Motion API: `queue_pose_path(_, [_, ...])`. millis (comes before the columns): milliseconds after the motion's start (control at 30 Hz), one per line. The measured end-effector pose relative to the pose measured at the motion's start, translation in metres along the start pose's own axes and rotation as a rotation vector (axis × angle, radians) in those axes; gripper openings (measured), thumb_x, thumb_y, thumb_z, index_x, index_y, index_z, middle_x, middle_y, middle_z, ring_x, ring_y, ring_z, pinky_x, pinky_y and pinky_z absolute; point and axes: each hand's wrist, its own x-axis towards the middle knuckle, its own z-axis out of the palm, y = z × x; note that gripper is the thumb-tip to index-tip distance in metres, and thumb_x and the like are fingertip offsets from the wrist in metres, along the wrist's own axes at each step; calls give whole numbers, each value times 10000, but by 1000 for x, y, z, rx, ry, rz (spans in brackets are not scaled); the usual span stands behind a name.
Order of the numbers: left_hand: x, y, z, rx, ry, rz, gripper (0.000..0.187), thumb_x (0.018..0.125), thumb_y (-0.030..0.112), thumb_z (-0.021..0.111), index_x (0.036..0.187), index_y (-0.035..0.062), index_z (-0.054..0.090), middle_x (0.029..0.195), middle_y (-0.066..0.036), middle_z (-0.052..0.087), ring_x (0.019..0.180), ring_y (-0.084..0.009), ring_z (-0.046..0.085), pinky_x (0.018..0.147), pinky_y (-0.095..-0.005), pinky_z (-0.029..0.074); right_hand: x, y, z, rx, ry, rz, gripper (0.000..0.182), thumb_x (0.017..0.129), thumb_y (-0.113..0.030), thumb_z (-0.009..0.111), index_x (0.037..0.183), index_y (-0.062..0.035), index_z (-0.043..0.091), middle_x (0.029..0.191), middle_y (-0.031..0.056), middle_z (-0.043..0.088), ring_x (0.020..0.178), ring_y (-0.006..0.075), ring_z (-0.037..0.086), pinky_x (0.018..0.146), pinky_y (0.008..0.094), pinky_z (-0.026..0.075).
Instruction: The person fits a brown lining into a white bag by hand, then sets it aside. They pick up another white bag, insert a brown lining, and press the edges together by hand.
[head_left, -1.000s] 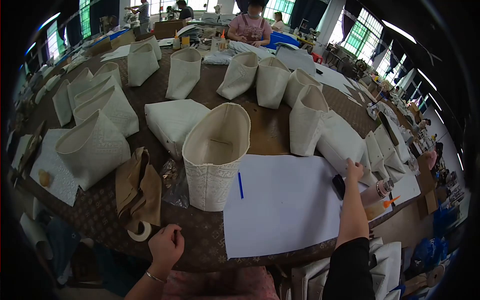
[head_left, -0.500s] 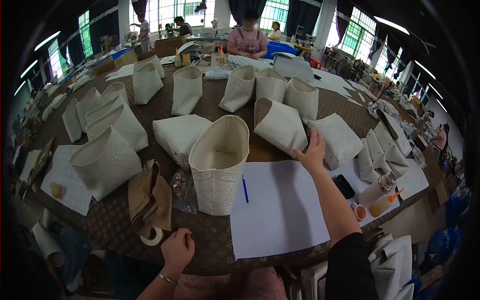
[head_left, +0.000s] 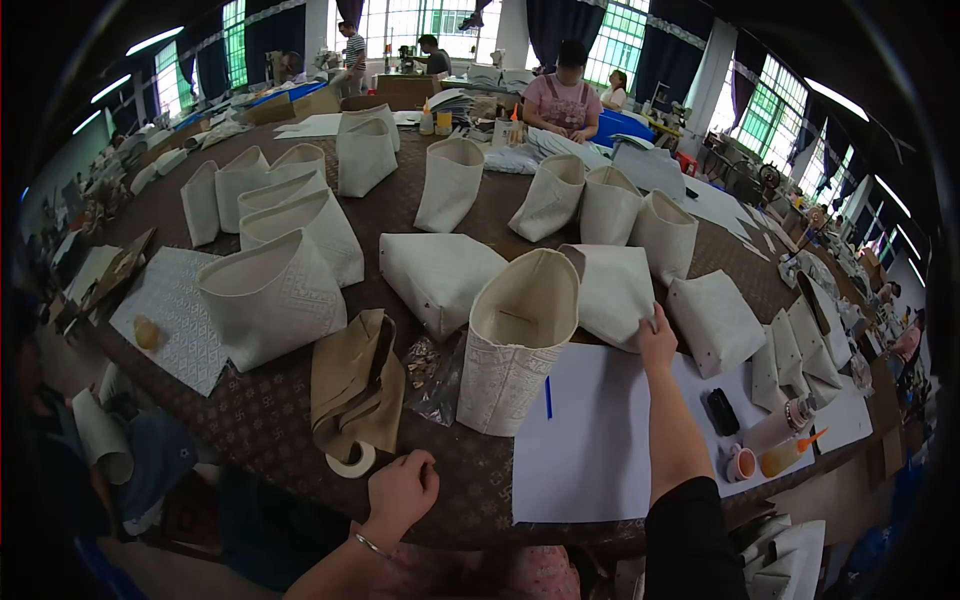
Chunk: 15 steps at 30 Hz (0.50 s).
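Note:
My right hand [head_left: 657, 336] reaches over the white paper sheet [head_left: 600, 450] and grips the lower edge of a white fabric bag [head_left: 612, 288] that lies tipped on its side. Just left of it stands an upright white bag with an embossed pattern [head_left: 512, 350], its mouth open. A blue pen [head_left: 548, 397] lies on the paper beside that bag. My left hand [head_left: 402, 488] rests as a closed fist at the near table edge, holding nothing that I can see, next to a roll of tape [head_left: 352, 462].
Several white bags stand or lie across the big round table [head_left: 260, 420]. Folded brown fabric [head_left: 355, 385] and a plastic pouch [head_left: 437, 365] lie left of the upright bag. A black item [head_left: 720, 410], small cup [head_left: 740, 463] and orange-tipped bottle [head_left: 788, 455] sit right. People work at the far side.
My right hand left the black item at the right, reached to a standing bag, tipped it over and drew it toward the upright bag. My left fist stayed at the table edge.

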Motion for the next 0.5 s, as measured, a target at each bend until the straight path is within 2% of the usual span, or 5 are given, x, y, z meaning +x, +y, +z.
queue_pose_path(33, [0,-1,1,-7,4,-2,130,810,143,662,934,143,624,745,-72,657,631,-293,647,550,-403,507,-2,14,-1,-4,1,-7,520,893,-193,689,1386,-109,549,1270,118,653,1206,305,585,971,364,467])
queue_pose_path(200, [-2,-4,3,-17,23,18,124,798,153,669,917,148,632,739,-67,654,638,-290,650,557,-403,511,-31,59,-23,916,-57,165,462,995,-146,566,1449,-110,483,1330,25,604,1179,161,574,945,321,482])
queue_pose_path(300, [-2,-5,3,-3,19,22,117,801,147,666,913,144,634,745,-73,655,640,-295,650,558,-406,511,-48,38,-67,1007,29,323,510,1003,-141,553,1491,-114,409,1378,50,554,1211,210,558,986,392,479])
queue_pose_path(367, [-3,-5,4,-11,22,31,117,801,143,665,913,141,633,749,-77,655,643,-297,651,562,-408,512,-61,40,-93,1067,64,378,468,997,-140,571,1448,-105,454,1336,42,574,1195,218,567,978,396,487])
queue_pose_path(500, [-4,-8,5,-25,38,47,134,804,129,662,936,134,638,757,-87,655,663,-297,653,584,-411,515,-124,27,-148,1170,-59,526,430,1004,-191,544,1415,-89,465,1326,79,570,1164,256,587,931,436,517])
